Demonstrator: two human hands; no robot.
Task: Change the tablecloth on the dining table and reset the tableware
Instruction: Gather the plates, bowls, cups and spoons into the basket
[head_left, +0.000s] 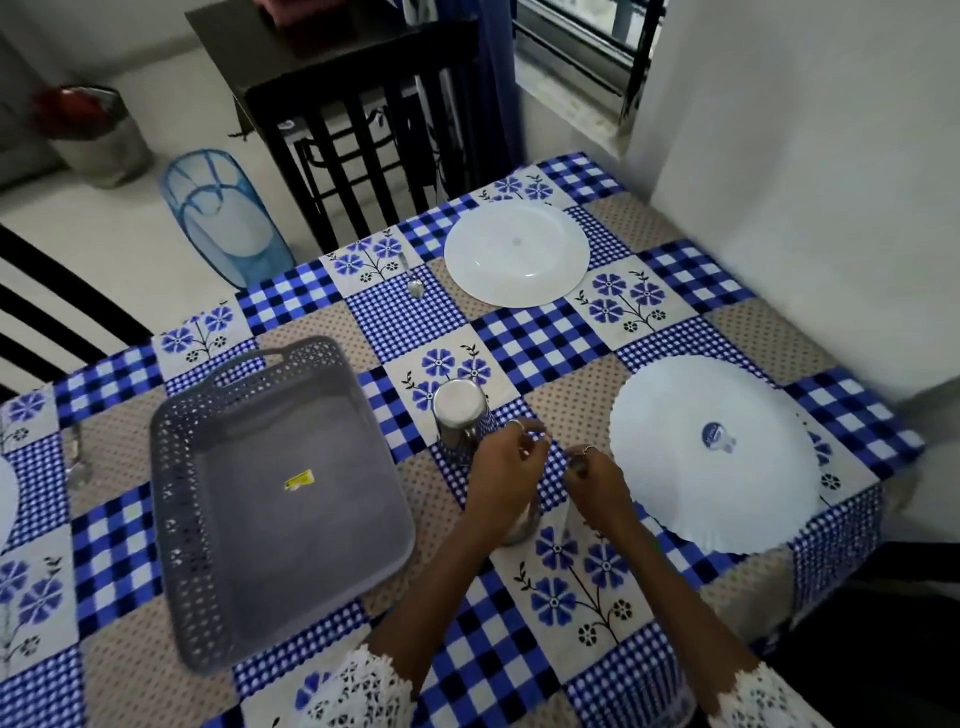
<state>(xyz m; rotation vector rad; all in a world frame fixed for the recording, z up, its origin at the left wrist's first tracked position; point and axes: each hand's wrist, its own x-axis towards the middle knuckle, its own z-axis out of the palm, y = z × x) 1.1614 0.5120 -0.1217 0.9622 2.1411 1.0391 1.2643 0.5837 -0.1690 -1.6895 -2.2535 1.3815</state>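
Blue-and-white patchwork tablecloth (519, 332), in checks, flowers and dots, covers the dining table. Over it, near the table's middle, the left hand (501, 478) and right hand (597, 480) come together with curled fingers. The left hand sits over a steel tumbler (519, 525), only partly seen beneath it, and appears to hold it. The right hand pinches something small and shiny; what it is cannot be told. A second steel tumbler (460, 415) stands upside down just beyond the left hand, almost touching its fingers.

Left of the left hand lies a grey perforated plastic tray (280, 499) with a small yellow sticker (298, 479), its print too small to read. Right of the right hand a white scalloped plate (711, 452) lies face down, bearing a blue maker's mark (716, 436), also unreadable. Farther beyond both hands sits a round white plate (517, 253) with a spoon (413, 278) just to its left. Another utensil (78, 457) lies far left, blurred, beside a plate edge.
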